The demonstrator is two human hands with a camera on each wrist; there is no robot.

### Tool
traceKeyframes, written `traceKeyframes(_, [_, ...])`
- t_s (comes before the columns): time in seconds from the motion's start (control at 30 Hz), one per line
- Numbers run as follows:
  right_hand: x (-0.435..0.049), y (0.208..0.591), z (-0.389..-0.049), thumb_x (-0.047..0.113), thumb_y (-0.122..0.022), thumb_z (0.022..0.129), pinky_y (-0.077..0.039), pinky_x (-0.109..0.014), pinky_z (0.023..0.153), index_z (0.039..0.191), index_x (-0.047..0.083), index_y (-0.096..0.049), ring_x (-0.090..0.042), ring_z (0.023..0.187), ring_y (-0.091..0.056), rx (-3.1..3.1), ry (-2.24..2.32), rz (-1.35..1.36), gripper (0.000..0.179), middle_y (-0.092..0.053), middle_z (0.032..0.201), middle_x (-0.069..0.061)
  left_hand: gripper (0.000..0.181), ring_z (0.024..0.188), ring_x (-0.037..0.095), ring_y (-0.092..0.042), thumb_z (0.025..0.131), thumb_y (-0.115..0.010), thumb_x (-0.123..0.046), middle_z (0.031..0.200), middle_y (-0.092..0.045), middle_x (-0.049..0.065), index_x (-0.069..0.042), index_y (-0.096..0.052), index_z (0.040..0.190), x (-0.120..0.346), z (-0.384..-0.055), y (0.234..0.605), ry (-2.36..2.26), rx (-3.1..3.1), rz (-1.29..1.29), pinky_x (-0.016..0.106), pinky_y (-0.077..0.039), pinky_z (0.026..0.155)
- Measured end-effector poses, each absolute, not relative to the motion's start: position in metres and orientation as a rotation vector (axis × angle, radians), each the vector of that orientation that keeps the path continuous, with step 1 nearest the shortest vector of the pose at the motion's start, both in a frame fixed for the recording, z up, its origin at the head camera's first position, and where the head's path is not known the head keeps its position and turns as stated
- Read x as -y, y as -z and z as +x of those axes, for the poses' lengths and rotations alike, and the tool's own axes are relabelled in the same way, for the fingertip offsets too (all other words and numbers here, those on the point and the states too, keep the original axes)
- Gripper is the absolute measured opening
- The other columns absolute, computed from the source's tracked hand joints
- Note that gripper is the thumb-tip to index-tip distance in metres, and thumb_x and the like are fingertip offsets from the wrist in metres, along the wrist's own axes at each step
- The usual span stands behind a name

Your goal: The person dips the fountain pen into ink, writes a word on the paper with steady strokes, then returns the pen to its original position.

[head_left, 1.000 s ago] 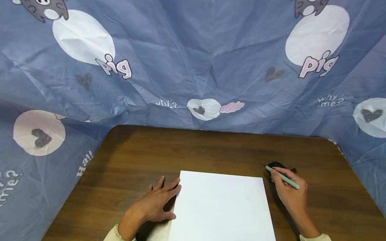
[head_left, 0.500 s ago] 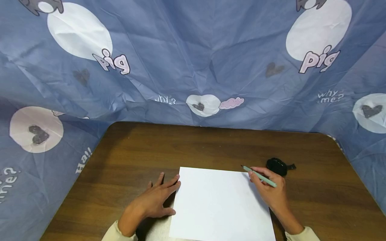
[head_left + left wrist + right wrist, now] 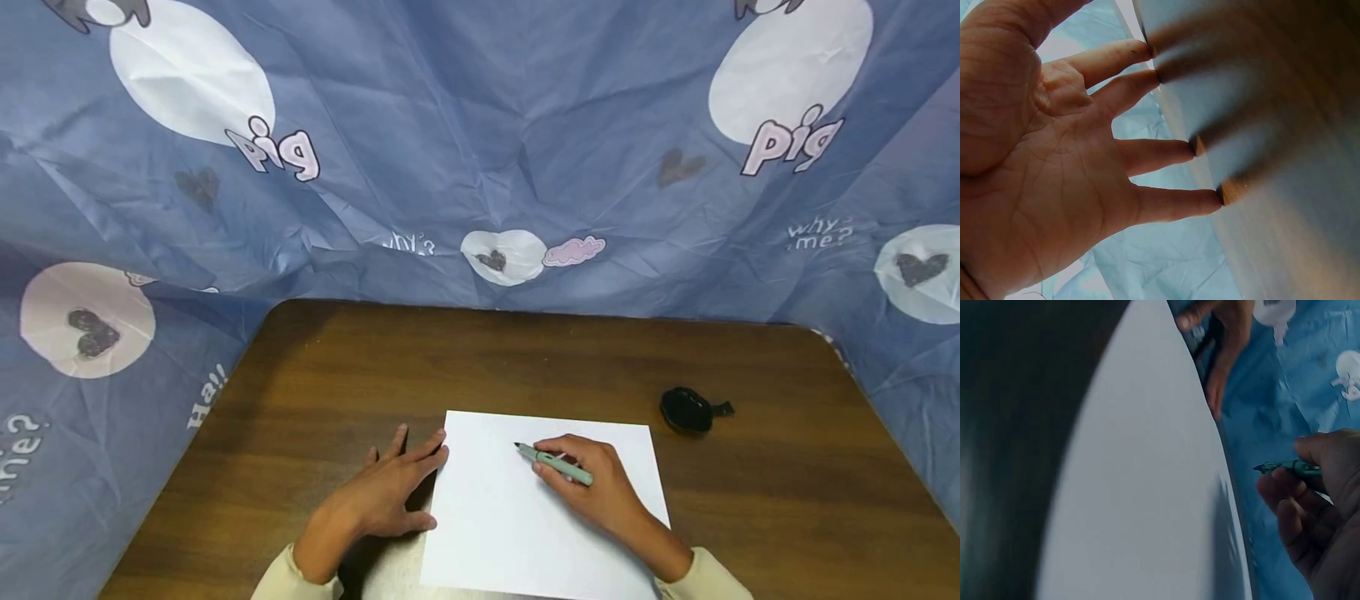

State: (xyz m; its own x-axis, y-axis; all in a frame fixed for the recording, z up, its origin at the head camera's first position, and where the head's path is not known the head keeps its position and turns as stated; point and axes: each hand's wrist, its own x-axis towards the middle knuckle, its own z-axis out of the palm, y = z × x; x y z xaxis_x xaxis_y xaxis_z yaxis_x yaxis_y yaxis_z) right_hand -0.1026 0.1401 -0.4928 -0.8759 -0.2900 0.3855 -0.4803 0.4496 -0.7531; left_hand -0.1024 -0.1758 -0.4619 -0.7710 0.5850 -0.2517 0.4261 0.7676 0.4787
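Note:
A blank white sheet of paper (image 3: 510,525) lies on the brown wooden table (image 3: 360,358). My left hand (image 3: 382,496) is spread at the sheet's left edge, its fingertips on the table and the paper's border; the left wrist view shows those straight fingers (image 3: 1160,203) touching the tabletop. In my right hand (image 3: 600,492), a pale green pen (image 3: 558,463) is pinched between thumb and fingers, dark tip to the left, over the upper middle of the paper. The right wrist view shows the pen tip (image 3: 1261,467) apart from the sheet.
To the right of the paper, a small black round object with a short tab (image 3: 687,411) lies on the table; its kind is unclear. A blue printed cloth (image 3: 420,167) hangs behind the table and along its sides.
My right hand has carried the pen leftward from beside the black object to above the paper. The black object is now fully uncovered. My left hand stays put; the view has tilted slightly.

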Motion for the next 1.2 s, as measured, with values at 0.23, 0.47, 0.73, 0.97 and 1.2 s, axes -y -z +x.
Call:
traceKeyframes(0.23, [-0.119,0.496,-0.104,0.021,-0.078,0.089,-0.052,-0.025,0.067,0.107,0.011,-0.077,-0.003,0.078,-0.063,2.572,-1.387,0.827,0.021,-0.074,0.097,0.008,0.084,0.143,0.057,-0.010,0.085,-0.080,-0.035,0.165,-0.022,0.006,-0.008,-0.040,0.153,0.175,-0.104,0.461,-0.539,-2.572,0.768,0.083,-0.020,0.095])
traceKeyframes(0.47, [-0.111,0.501,-0.106,0.021,-0.076,0.090,-0.054,-0.028,0.072,0.108,0.010,-0.076,-0.004,0.084,-0.066,2.571,-1.369,0.860,0.020,-0.075,0.101,0.005,0.084,0.143,0.057,-0.011,0.084,-0.081,-0.036,0.164,-0.023,0.005,-0.009,-0.041,0.153,0.174,-0.104,0.460,-0.531,-2.586,0.756,0.083,-0.020,0.095])
traceKeyframes(0.73, [-0.109,0.504,-0.106,0.019,-0.076,0.090,-0.054,-0.028,0.071,0.105,0.010,-0.077,-0.004,0.081,-0.066,2.561,-1.379,0.839,0.017,-0.075,0.099,0.004,0.085,0.145,0.055,-0.009,0.085,-0.080,-0.036,0.165,-0.022,0.005,-0.009,-0.039,0.154,0.176,-0.103,0.461,-0.549,-2.570,0.755,0.083,-0.019,0.096])
traceKeyframes(0.97, [-0.106,0.505,-0.106,0.014,-0.078,0.088,-0.054,-0.026,0.069,0.102,0.009,-0.078,-0.002,0.078,-0.064,2.550,-1.357,0.834,0.016,-0.075,0.096,0.006,0.085,0.144,0.055,-0.009,0.085,-0.080,-0.035,0.165,-0.022,0.006,-0.009,-0.039,0.154,0.175,-0.103,0.461,-0.541,-2.569,0.753,0.083,-0.019,0.096])
traceKeyframes(1.2, [-0.107,0.503,-0.106,0.014,-0.077,0.088,-0.054,-0.027,0.069,0.102,0.009,-0.078,-0.002,0.075,-0.064,2.573,-1.362,0.802,0.015,-0.076,0.096,0.004,0.085,0.144,0.056,-0.010,0.084,-0.081,-0.035,0.164,-0.023,0.006,-0.009,-0.039,0.154,0.174,-0.102,0.460,-0.539,-2.576,0.751,0.083,-0.020,0.096])
